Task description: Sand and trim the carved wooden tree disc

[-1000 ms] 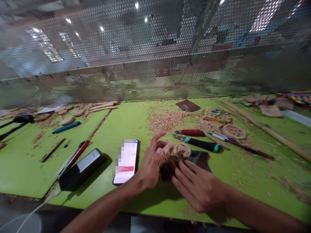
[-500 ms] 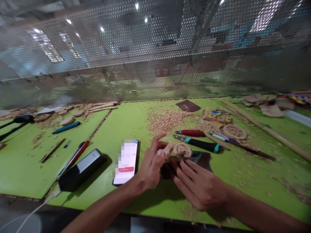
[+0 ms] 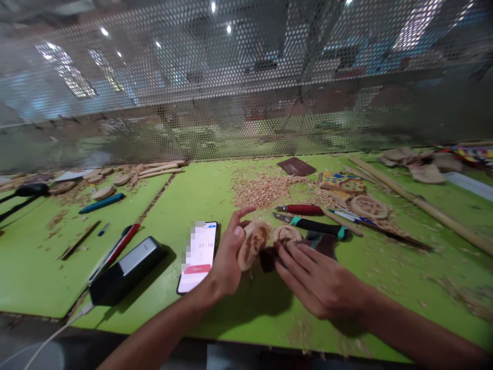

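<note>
My left hand point(image 3: 228, 252) is closed around the edge of a round carved wooden disc point(image 3: 254, 244), its carved face turned up and to the right. Between the disc and my right hand point(image 3: 314, 275) shows a folded dark brown piece of sandpaper point(image 3: 268, 260), pinched by the right fingertips. A second carved disc point(image 3: 287, 235) lies just beyond those fingers, partly covered by them. Under and behind the right hand is a dark patterned piece point(image 3: 325, 245), mostly hidden. A black-and-green handled knife point(image 3: 319, 227) and a red-handled knife point(image 3: 302, 209) lie farther back.
A lit phone point(image 3: 197, 259) and a black power bank point(image 3: 125, 270) with a white cable lie left. Wood shavings point(image 3: 262, 190) pile behind my hands. A brown sheet point(image 3: 296, 166), another carved disc point(image 3: 368, 206) and a long stick point(image 3: 423, 203) lie beyond. Perforated metal screen point(image 3: 231, 103) closes the back.
My left hand has tilted the disc, so its carved face now shows instead of its edge, and shifted slightly left. The right fingers now cover part of the second disc.
</note>
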Demonstrator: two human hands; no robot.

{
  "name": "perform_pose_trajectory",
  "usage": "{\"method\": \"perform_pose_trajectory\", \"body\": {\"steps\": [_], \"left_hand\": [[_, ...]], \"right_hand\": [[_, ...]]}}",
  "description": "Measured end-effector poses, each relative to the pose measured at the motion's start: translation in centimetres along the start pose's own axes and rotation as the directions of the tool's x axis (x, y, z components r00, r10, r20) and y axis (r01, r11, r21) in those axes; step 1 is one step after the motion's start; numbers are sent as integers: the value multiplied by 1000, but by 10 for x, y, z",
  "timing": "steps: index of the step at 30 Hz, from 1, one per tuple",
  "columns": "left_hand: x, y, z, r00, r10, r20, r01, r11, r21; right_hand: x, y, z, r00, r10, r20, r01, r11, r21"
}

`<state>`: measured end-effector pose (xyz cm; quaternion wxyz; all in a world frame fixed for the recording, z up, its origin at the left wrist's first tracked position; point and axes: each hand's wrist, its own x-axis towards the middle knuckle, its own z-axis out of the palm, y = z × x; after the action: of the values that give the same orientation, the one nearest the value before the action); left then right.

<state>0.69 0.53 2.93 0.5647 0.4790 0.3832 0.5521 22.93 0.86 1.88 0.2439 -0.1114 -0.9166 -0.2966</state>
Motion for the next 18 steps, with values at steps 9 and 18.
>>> {"method": "perform_pose_trajectory", "body": {"steps": [9, 18], "left_hand": [[6, 0, -1, 999, -29, 46, 28, 1000, 10], [-2, -5, -3, 998, 42, 50, -54, 966, 253]], "right_hand": [[4, 2, 1, 999, 44, -26, -44, 999, -19], [7, -2, 5, 997, 71, 14, -71, 997, -10]]}}
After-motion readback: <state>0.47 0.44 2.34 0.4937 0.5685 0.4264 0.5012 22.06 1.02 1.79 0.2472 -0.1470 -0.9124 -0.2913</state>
